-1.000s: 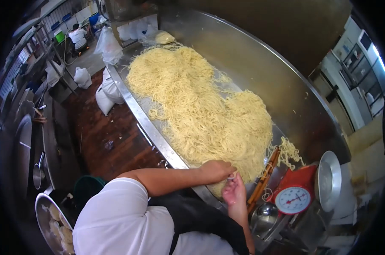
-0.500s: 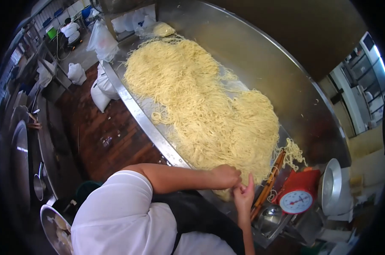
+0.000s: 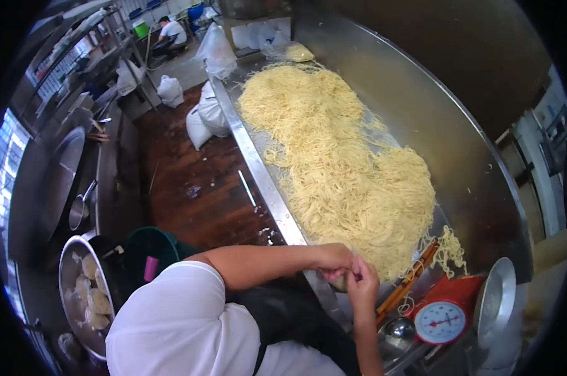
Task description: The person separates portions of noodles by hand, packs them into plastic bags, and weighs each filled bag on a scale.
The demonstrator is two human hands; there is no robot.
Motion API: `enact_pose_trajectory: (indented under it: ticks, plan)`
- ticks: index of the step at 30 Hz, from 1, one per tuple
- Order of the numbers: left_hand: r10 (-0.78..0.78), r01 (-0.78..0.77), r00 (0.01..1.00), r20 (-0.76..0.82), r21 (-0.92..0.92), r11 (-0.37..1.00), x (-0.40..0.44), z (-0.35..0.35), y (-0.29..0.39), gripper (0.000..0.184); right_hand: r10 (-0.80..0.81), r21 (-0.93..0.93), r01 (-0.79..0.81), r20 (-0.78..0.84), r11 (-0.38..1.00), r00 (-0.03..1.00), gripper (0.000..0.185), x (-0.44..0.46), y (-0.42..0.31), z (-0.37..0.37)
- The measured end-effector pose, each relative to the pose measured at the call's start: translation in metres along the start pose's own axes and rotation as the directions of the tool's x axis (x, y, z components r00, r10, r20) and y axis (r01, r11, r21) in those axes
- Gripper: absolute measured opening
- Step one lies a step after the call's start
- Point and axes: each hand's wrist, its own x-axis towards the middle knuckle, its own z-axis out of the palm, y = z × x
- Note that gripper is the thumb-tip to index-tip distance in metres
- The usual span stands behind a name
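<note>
A large heap of yellow noodles (image 3: 340, 175) covers the metal tray table (image 3: 261, 160). At the near end of the heap, my left hand (image 3: 335, 258) and my right hand (image 3: 363, 279) meet with fingers bent together over the table's near edge. Whatever is pinched between them is too small to make out. Right of my right hand lie brown wooden sticks (image 3: 408, 282), beside a metal bowl (image 3: 396, 337) and a red scale (image 3: 441, 321) with a round white dial.
A silver pan (image 3: 495, 301) stands tilted at the scale. Lower left are a metal pot (image 3: 70, 313) holding pale lumps and a green bucket (image 3: 164, 244). White sacks (image 3: 207, 116) rest on the floor (image 3: 189, 182). Another person (image 3: 170, 34) crouches far off at upper left.
The view has swung left, so the table and heap appear farther right. My right hand's raised finger has folded in, and both hands are now closed together.
</note>
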Motion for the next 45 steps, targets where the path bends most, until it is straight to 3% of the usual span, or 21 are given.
enact_pose_trajectory:
  ticks: [2,3,4,6,9,11,12,15,16,19,21,23,27,29,31,33,35,37,38,41,45]
  plan:
    - [0.293,-0.21,0.943,-0.159,0.401,0.892,0.001,0.0,-0.007,0.029,-0.089,-0.069,0.094,0.083,0.993,0.993,0.02,0.007,0.0,-0.01]
    - [0.444,-0.257,0.875,-0.193,0.592,0.764,0.0,0.001,-0.009,0.031,-0.068,-0.118,0.084,0.13,0.99,0.989,0.017,0.01,-0.001,-0.015]
    - [0.65,-0.171,0.72,-0.243,0.846,0.505,0.0,0.008,-0.012,0.033,-0.048,-0.17,0.078,0.174,0.982,0.984,0.016,0.013,-0.003,-0.02]
    - [0.612,-0.1,0.758,-0.224,0.888,0.449,0.002,0.019,-0.009,0.03,-0.05,-0.267,0.121,0.26,0.956,0.964,0.016,0.019,0.006,-0.027]
    - [0.559,-0.062,0.817,-0.14,0.943,0.327,0.003,0.028,-0.007,0.023,-0.069,-0.213,0.155,0.363,0.965,0.929,0.016,0.015,0.009,-0.042]
    - [0.528,-0.09,0.846,-0.071,0.958,0.273,-0.011,0.034,-0.004,0.022,0.052,0.021,-0.068,0.446,0.997,0.894,0.018,0.01,-0.008,-0.051]
    - [0.588,-0.137,0.804,-0.086,0.936,0.324,-0.011,0.036,-0.01,0.021,0.107,0.125,-0.194,0.5,0.973,0.859,0.019,0.008,-0.016,-0.053]
    - [0.675,-0.249,0.692,-0.258,0.792,0.558,-0.019,0.035,-0.032,0.021,0.03,0.301,-0.217,0.522,0.929,0.853,0.02,0.009,-0.037,-0.044]
    - [0.739,-0.375,0.611,-0.284,0.718,0.586,-0.023,0.03,-0.04,0.019,0.086,0.381,-0.337,0.545,0.861,0.834,0.017,0.01,-0.048,-0.038]
    - [0.731,-0.412,0.521,-0.441,0.62,0.667,-0.063,0.014,-0.055,0.019,-0.005,0.469,-0.312,0.561,0.826,0.828,0.014,0.016,-0.068,-0.007]
    - [0.587,-0.447,0.581,-0.565,0.381,0.809,-0.102,0.003,-0.072,0.026,-0.058,0.499,-0.284,0.563,0.819,0.824,0.013,0.019,-0.083,0.014]
    - [0.618,-0.389,0.509,-0.6,0.48,0.786,-0.16,-0.007,-0.094,0.027,-0.092,0.487,-0.244,0.567,0.839,0.818,0.013,0.021,-0.106,0.038]
    - [0.476,-0.305,0.205,-0.855,0.406,0.862,-0.263,-0.019,-0.183,0.025,-0.07,0.358,-0.299,0.735,0.884,0.674,0.013,0.011,-0.126,0.09]
    - [0.279,-0.3,-0.058,-0.959,0.283,0.911,-0.327,-0.014,-0.218,0.026,-0.008,0.248,-0.317,0.799,0.916,0.601,0.012,-0.004,-0.149,0.115]
    - [0.125,-0.305,-0.332,-0.935,0.231,0.924,-0.385,-0.014,-0.256,0.03,-0.031,0.158,-0.214,0.864,0.964,0.502,0.012,-0.015,-0.165,0.141]
    - [-0.087,-0.354,-0.511,-0.855,0.118,0.928,-0.45,-0.005,-0.269,0.023,-0.091,0.176,-0.153,0.892,0.972,0.443,0.012,-0.027,-0.182,0.169]
    - [-0.222,-0.492,-0.674,-0.705,0.203,0.847,-0.49,-0.014,-0.301,0.019,-0.122,0.168,-0.079,0.904,0.983,0.41,0.013,-0.036,-0.212,0.193]
    - [-0.102,-0.365,-0.754,-0.648,0.286,0.886,-0.524,-0.018,-0.315,0.02,-0.157,0.156,0.035,0.91,0.987,0.385,0.015,-0.043,-0.242,0.211]
    - [-0.079,-0.339,-0.753,-0.654,0.281,0.898,-0.531,-0.023,-0.322,0.038,-0.176,0.158,0.078,0.913,0.984,0.369,0.015,-0.047,-0.259,0.217]
    - [0.055,-0.37,-0.697,-0.715,0.424,0.827,-0.523,-0.04,-0.304,0.048,-0.213,0.158,0.178,0.912,0.971,0.351,0.017,-0.047,-0.285,0.235]
    - [0.234,-0.351,-0.262,-0.936,0.319,0.88,-0.484,-0.072,-0.274,0.044,-0.229,0.148,0.224,0.888,0.963,0.399,0.018,-0.041,-0.292,0.241]
